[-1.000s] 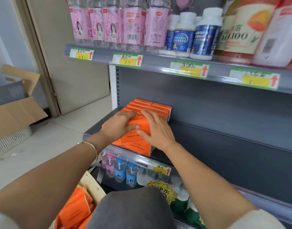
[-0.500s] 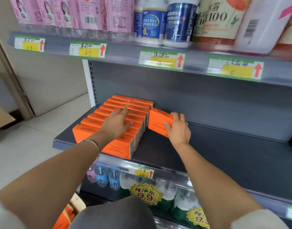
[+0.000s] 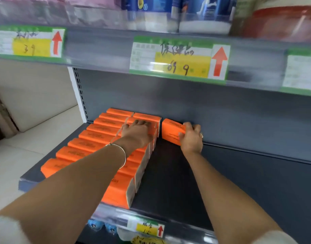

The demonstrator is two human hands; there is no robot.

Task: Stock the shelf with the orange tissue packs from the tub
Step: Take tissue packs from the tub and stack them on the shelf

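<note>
The right hand point(image 3: 191, 139) grips one orange tissue pack point(image 3: 171, 131) at the back of the shelf point(image 3: 239, 182), just beside the stocked rows of packs point(image 3: 91, 143); the left hand point(image 3: 137, 133) rests on those rows, fingers seemingly flat through the blur

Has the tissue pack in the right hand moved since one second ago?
Yes. The pack went from atop the stocked rows to their right, near the back panel.
</note>
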